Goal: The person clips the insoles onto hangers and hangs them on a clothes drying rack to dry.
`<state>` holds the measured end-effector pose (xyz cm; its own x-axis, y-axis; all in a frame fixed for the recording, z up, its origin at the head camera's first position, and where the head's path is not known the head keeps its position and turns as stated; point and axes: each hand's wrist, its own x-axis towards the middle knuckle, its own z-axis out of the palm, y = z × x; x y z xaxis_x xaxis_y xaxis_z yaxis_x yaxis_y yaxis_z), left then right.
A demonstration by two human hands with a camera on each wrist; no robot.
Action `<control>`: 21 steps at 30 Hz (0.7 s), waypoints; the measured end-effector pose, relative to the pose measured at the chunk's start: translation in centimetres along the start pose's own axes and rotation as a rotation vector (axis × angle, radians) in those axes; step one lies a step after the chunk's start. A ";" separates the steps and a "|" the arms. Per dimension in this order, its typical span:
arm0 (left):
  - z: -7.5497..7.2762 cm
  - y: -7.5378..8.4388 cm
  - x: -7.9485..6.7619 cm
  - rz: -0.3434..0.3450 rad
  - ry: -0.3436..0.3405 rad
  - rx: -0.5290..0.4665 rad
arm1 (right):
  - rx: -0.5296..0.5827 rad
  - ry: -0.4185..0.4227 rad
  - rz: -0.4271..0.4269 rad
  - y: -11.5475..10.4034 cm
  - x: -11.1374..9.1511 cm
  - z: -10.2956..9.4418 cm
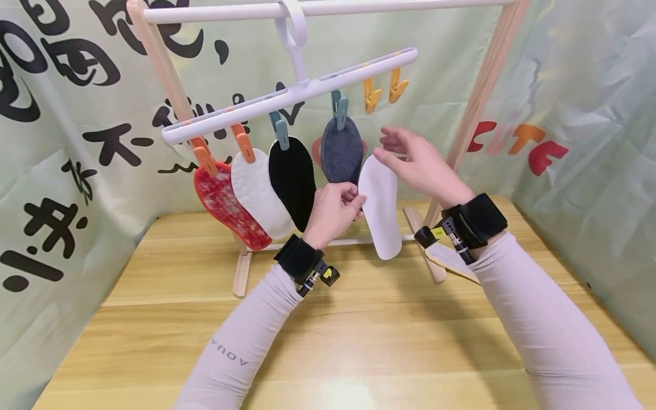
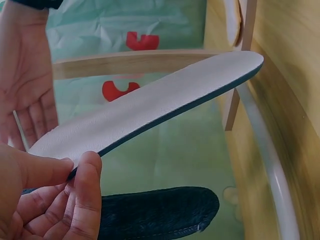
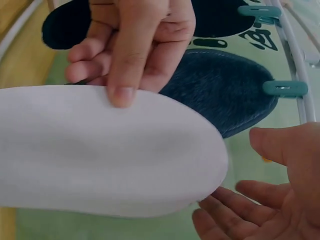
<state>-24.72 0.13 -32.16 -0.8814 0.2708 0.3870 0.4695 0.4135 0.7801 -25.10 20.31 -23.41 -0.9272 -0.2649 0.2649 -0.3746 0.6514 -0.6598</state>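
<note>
My left hand (image 1: 330, 213) pinches a white insole (image 1: 381, 213) by its long edge, between thumb and fingers. The insole hangs upright, and in the left wrist view a dark layer shows along its side. My right hand (image 1: 422, 168) is beside the insole's top end, with fingers loosely spread and nothing gripped. In the right wrist view its fingertips (image 3: 212, 215) are right at the rounded tip. Behind my left hand hangs a grey insole (image 1: 342, 151) from a blue-green clip (image 1: 339, 108). Two yellow clips (image 1: 371, 95) hang above my right hand with nothing in them.
A white hanger (image 1: 302, 91) tilts from the rod of a wooden rack (image 1: 479, 91). Red (image 1: 230, 205), white (image 1: 261, 191) and black insoles (image 1: 293, 182) hang clipped at its left. Another insole (image 1: 451, 259) lies on the table by the rack's right foot.
</note>
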 end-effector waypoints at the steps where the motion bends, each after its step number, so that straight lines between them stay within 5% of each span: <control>1: -0.1 0.0 0.0 0.001 0.003 -0.001 | 0.007 0.010 -0.010 -0.3 0.2 0.0; 21: -1.1 0.2 0.0 0.004 0.017 -0.009 | 0.315 0.124 -0.081 -3.4 3.7 -0.4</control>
<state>-24.68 -0.80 -31.48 -0.8802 0.2579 0.3984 0.4729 0.4044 0.7829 -27.24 17.42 -19.89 -0.8950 -0.2053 0.3961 -0.4458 0.3751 -0.8128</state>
